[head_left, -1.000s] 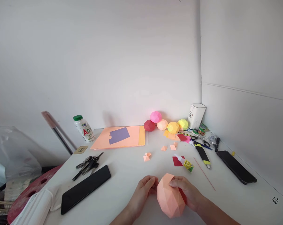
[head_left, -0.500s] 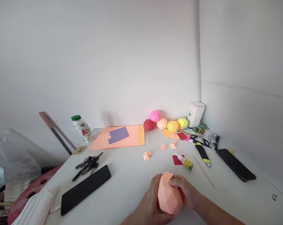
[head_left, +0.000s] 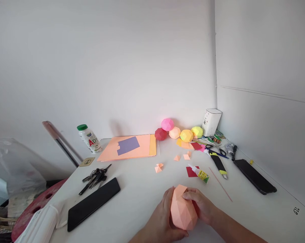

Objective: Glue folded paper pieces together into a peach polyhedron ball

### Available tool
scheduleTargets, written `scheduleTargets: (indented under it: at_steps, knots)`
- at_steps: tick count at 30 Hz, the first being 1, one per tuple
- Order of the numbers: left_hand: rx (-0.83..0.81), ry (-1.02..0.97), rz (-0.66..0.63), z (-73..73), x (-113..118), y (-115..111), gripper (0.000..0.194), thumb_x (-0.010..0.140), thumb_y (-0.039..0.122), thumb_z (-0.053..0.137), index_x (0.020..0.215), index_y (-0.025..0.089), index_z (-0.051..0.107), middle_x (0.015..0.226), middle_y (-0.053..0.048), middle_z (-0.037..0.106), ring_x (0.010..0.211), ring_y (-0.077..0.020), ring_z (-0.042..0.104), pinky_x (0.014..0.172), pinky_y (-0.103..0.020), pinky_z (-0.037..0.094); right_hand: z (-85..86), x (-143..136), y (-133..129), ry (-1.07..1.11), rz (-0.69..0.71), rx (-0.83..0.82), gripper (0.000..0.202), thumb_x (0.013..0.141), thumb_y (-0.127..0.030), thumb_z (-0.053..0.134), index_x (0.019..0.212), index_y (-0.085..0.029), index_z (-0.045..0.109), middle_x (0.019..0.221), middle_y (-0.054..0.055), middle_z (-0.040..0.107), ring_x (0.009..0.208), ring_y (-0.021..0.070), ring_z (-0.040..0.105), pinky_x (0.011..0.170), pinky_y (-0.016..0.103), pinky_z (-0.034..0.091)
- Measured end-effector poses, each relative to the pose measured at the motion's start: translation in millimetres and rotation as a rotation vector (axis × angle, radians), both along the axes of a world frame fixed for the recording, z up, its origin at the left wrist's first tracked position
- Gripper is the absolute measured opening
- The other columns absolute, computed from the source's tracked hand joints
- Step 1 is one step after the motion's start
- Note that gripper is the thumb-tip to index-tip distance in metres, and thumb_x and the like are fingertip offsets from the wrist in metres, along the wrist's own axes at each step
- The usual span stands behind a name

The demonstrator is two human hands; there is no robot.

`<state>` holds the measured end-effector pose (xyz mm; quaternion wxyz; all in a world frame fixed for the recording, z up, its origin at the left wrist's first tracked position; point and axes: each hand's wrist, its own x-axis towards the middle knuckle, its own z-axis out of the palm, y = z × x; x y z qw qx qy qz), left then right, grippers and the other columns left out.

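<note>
Between my two hands is a faceted peach paper ball (head_left: 183, 211), held just above the near edge of the table. My left hand (head_left: 161, 216) wraps round its left side, the thumb under the bottom. On the upper right, my right hand (head_left: 199, 204) grips the ball with its thumb pressed on a facet; its other fingers are hidden behind. Beyond the ball, a small glue bottle (head_left: 202, 175) lies across a red paper square (head_left: 191, 172). Small folded peach paper pieces (head_left: 158, 168) rest farther left.
Finished-looking faceted balls (head_left: 186, 135) in several colours line the wall. A utility knife (head_left: 218, 164), scissors (head_left: 219, 151) and a black phone (head_left: 254, 176) lie to the right. Leftward are keys (head_left: 95, 179), a black slab (head_left: 94, 204), a white bottle (head_left: 89, 139) and peach sheets (head_left: 109, 152).
Both hands keep the same hold on the peach ball. The whole view has shifted very slightly; nothing on the table has visibly moved.
</note>
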<state>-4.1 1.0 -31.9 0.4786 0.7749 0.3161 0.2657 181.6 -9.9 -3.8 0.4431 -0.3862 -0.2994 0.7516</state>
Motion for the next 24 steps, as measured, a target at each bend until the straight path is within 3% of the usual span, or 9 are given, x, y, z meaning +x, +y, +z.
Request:
scheduleTargets:
  at_steps: [7, 24]
  knots:
    - [0.009, 0.052, -0.006, 0.4, -0.7, 0.8, 0.118, 0.053, 0.036, 0.083, 0.148, 0.023, 0.014, 0.144, -0.017, 0.033, 0.129, -0.0415, 0.035, 0.103, -0.054, 0.035, -2.8, 0.7, -0.4, 0.0, -0.008, -0.014, 0.017, 0.069, -0.027, 0.07, 0.074, -0.011, 0.066, 0.071, 0.003, 0.061, 0.066, 0.0148, 0.052, 0.064, 0.027, 0.037]
    - [0.011, 0.07, -0.015, 6.3, 0.6, 1.6, 0.116, 0.052, 0.032, 0.084, 0.147, 0.023, 0.017, 0.141, -0.016, 0.036, 0.126, -0.0386, 0.039, 0.101, -0.051, 0.038, 0.6, 0.2, -1.1, -0.01, 0.005, -0.005, 0.017, 0.07, -0.027, 0.069, 0.073, -0.011, 0.065, 0.072, 0.003, 0.06, 0.066, 0.0145, 0.052, 0.064, 0.027, 0.037]
